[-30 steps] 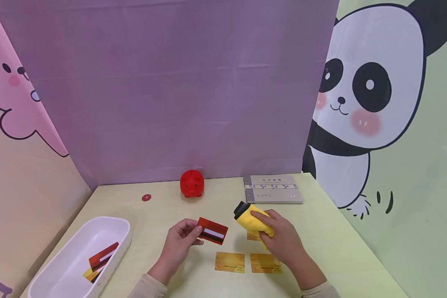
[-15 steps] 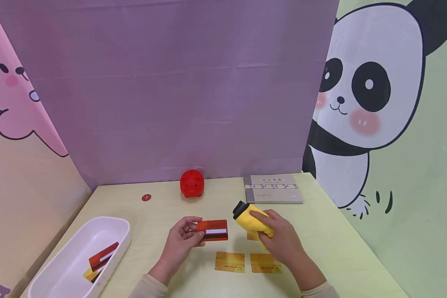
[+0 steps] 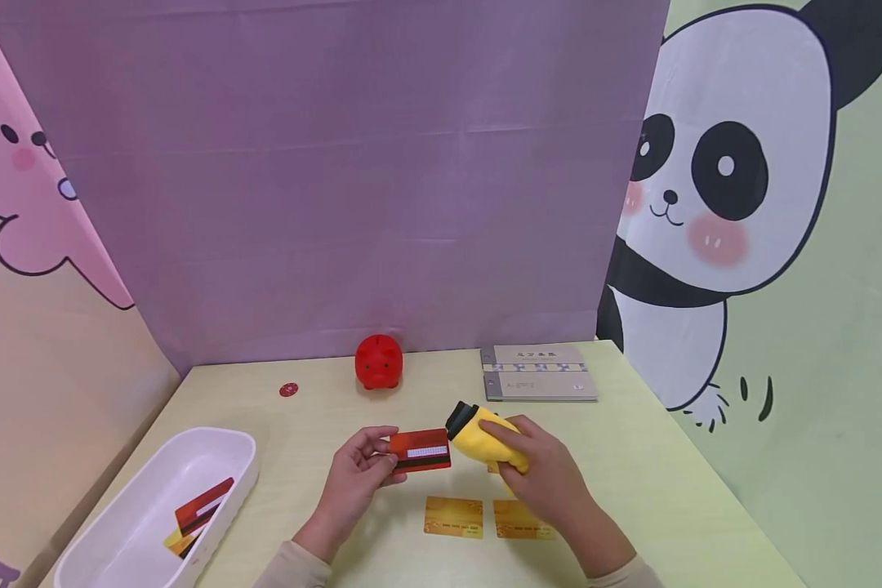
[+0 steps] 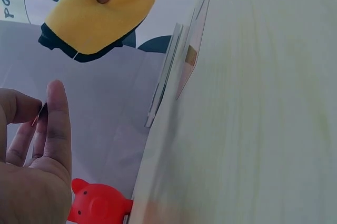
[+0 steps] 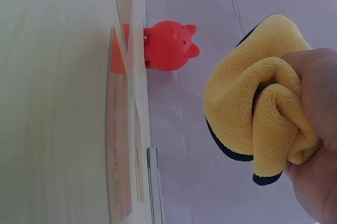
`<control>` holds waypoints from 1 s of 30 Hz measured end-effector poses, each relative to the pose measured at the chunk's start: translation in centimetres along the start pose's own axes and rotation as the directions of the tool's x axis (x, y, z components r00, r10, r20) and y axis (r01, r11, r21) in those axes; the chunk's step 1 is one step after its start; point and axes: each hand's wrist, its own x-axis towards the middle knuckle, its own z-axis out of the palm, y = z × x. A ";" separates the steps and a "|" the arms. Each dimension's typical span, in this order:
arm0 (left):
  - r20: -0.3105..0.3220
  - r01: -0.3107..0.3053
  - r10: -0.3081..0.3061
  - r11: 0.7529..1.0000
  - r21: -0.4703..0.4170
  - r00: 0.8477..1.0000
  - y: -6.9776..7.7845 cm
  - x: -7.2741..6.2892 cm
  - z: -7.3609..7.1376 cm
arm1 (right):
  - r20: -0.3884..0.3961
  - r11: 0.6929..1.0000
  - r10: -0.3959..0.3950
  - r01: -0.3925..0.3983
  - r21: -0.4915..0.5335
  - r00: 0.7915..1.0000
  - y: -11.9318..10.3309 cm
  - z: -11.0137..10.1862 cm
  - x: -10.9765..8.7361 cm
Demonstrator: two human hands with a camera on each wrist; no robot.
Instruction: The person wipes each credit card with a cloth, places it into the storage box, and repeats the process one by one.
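Observation:
My left hand [image 3: 355,474] pinches a red bank card [image 3: 420,451] by its left end, between thumb and fingers, above the table. The card's striped back with a white strip faces me. Bunched in my right hand [image 3: 551,474] is a yellow cloth [image 3: 485,438] with dark edging, its dark-edged tip right at the card's right edge. The right wrist view shows the folded cloth [image 5: 258,98] gripped in the palm. Below the hands lie gold cards, a left one [image 3: 453,518] and a right one [image 3: 520,519]; another behind them is mostly hidden by the cloth.
A white tray [image 3: 224,437] at the left holds a red card [image 3: 202,506] and a yellow one. Farther back are a small red disc [image 3: 289,389], a red piggy bank [image 3: 379,363] and a grey notebook [image 3: 540,385], before a purple backdrop [image 3: 382,180].
The red card has turned from a slant to nearly level. My right hand has moved left with the cloth, bringing it up to the card's edge.

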 end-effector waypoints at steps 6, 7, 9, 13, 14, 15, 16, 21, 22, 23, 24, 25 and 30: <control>0.015 0.008 -0.008 1.000 0.005 1.000 0.1 0.0 0.1 | 0.042 0.999 -0.029 0.030 -0.036 0.999 -1.2 0.3 0.1; 0.018 0.008 -0.008 1.000 0.007 1.000 0.0 0.0 0.1 | 0.055 0.998 -0.037 0.040 -0.049 0.998 -1.4 0.4 0.1; 0.027 0.007 -0.007 1.000 0.012 1.000 0.0 0.1 0.2 | 0.082 0.996 -0.056 0.062 -0.070 0.995 -1.7 0.6 0.2; 0.060 0.009 -0.010 1.000 0.009 0.998 -0.2 0.1 0.2 | 0.131 0.989 -0.093 0.107 -0.105 0.987 -2.3 1.1 0.4; 0.077 0.009 -0.010 1.000 0.006 0.997 -0.2 0.1 0.3 | 0.138 0.986 -0.103 0.119 -0.113 0.985 -2.3 1.3 0.5; 0.092 0.012 -0.012 1.000 0.002 0.996 -0.2 0.0 0.3 | 0.144 0.983 -0.114 0.132 -0.129 0.983 -2.4 1.4 0.5; 0.105 0.014 -0.014 1.000 0.000 0.994 -0.2 0.0 0.3 | 0.147 0.979 -0.123 0.144 -0.142 0.981 -2.5 1.4 0.5; 0.141 0.016 -0.017 1.000 0.008 0.990 -0.2 0.0 0.4 | 0.152 0.968 -0.112 0.143 -0.206 0.982 -2.7 1.5 0.8; 0.143 0.016 -0.017 1.000 0.008 0.990 -0.2 0.0 0.4 | 0.151 0.969 -0.097 0.129 -0.213 0.984 -2.7 1.5 0.8; 0.144 0.014 -0.015 1.000 0.009 0.989 -0.2 0.1 0.3 | 0.151 0.969 -0.080 0.113 -0.222 0.985 -2.6 1.4 0.9; 0.142 0.009 -0.011 1.000 0.009 0.990 -0.3 0.1 0.3 | 0.152 0.969 -0.062 0.096 -0.228 0.986 -2.5 1.4 0.9; 0.140 0.003 -0.004 1.000 0.006 0.990 -0.3 0.1 0.2 | 0.151 0.968 -0.046 0.081 -0.236 0.987 -2.4 1.4 0.9; 0.098 -0.027 0.028 1.000 -0.013 0.995 -0.4 0.4 -0.1 | 0.153 0.969 -0.007 0.045 -0.245 0.988 -1.9 1.5 0.8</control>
